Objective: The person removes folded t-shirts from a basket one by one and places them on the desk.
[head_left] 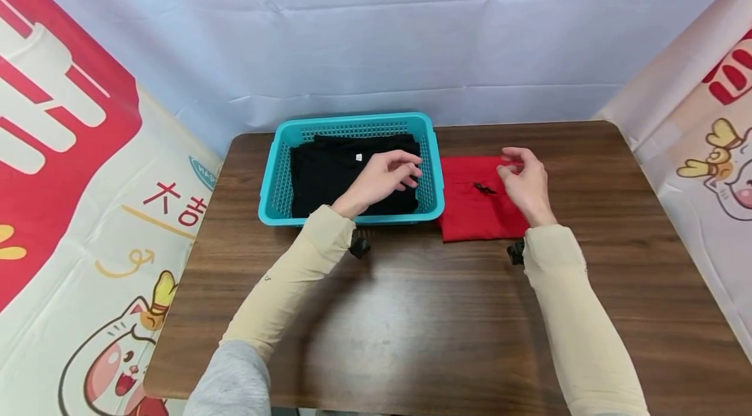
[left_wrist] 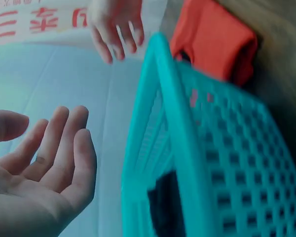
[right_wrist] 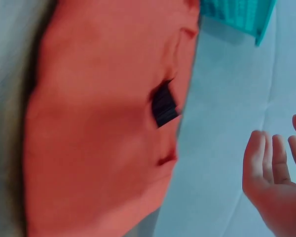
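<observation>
A folded red garment with a small dark label lies flat on the table, just right of a teal plastic basket. Inside the basket rests a stack of folded black cloth with a small white tag. Above the basket's right part hovers my left hand, fingers loosely bent and holding nothing. My right hand is over the right side of the red garment, its fingers relaxed and nothing between them. In the right wrist view, a gap shows between the right hand and the garment.
The brown wooden table reaches back to a white sheet hung behind it. Printed cloths with cartoon figures hang at the left and right. Small black devices sit at both wrists.
</observation>
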`<state>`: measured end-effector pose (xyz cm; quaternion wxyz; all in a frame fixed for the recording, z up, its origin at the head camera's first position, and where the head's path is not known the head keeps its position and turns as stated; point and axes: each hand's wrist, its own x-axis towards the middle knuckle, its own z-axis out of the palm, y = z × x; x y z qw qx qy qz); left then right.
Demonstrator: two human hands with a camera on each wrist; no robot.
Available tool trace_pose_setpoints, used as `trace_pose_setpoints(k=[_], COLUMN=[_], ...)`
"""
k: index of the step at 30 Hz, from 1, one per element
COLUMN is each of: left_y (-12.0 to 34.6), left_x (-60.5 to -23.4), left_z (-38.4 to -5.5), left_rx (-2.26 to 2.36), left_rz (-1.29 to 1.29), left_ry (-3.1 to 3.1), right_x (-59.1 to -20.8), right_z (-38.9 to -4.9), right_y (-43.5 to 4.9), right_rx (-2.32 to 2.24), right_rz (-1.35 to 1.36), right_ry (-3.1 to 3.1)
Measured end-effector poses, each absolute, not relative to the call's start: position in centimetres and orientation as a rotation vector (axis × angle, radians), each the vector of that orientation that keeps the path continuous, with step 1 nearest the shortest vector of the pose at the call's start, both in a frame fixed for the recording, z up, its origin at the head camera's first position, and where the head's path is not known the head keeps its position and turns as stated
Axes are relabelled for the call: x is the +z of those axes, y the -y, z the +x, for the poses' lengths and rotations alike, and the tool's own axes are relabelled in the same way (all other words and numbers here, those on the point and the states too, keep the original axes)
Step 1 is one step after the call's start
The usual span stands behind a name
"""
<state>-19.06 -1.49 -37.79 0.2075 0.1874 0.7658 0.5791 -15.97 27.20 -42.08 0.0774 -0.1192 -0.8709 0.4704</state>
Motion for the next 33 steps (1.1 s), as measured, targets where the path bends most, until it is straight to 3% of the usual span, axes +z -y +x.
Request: trace_pose_setpoints(k=[17,33], left_y=[9.1,13.2], left_x=[-36.8,-38.7], left_z=[-19.6,-19.6], left_rx=[1.541,1.472], left_rz=[0.425,0.226], left_ry=[-2.61,-2.757], right_x=[-39.5,-40.5], right_z=[-17.2,-17.8], right_y=[-20.8,-16.8], right_rx=[1.532,1.6], right_rz=[0.07,0.295], right_ry=[2.706,2.919])
